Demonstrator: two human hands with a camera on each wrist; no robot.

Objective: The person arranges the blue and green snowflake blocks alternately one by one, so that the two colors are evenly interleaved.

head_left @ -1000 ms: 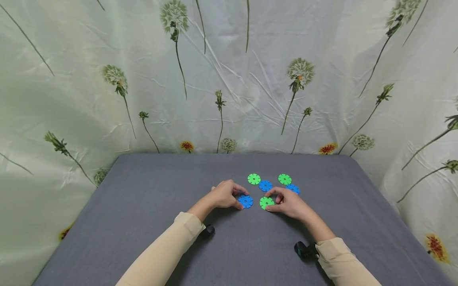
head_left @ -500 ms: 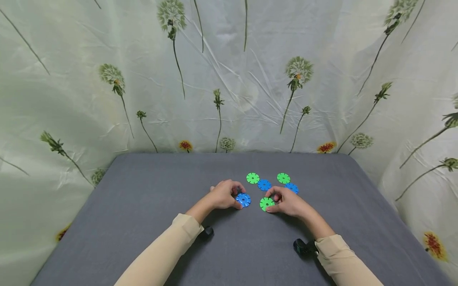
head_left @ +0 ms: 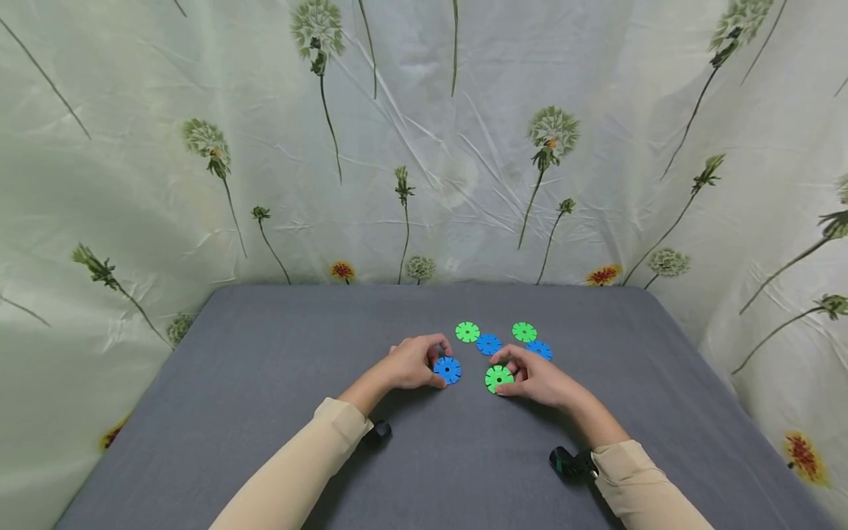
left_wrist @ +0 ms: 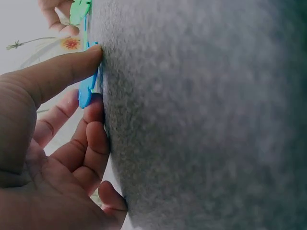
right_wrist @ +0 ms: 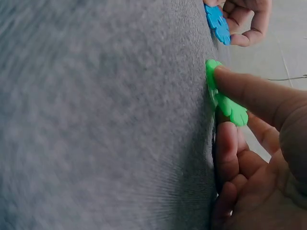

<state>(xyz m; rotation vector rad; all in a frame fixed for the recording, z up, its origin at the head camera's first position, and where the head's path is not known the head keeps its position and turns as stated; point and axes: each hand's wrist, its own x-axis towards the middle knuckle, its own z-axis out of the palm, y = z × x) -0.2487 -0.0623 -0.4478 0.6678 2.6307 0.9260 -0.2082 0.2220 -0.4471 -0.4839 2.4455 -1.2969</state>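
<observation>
My left hand [head_left: 412, 362] pinches a blue notched disc [head_left: 448, 370] between thumb and fingers; the left wrist view shows the same blue disc [left_wrist: 88, 88] tilted near the cloth. A short gap to the right, my right hand [head_left: 538, 377] pinches a green notched disc [head_left: 491, 382] at its edge. In the right wrist view that green disc [right_wrist: 233, 109] slants, with the thumb on its near face and fingers behind. The two held discs are apart, both just over the grey tabletop. Each has a small hole in its centre.
Behind the hands lie a green disc [head_left: 467, 332] touching a blue disc [head_left: 489, 344], and farther right another green disc [head_left: 524, 332] beside a blue disc [head_left: 541, 350]. The grey cloth-covered table [head_left: 278, 331] ends at a flower-printed curtain [head_left: 483, 221].
The left hand has tilted the blue disc up from the cloth and shifted it slightly left. The green disc in the right hand has also tipped up and moved slightly right.
</observation>
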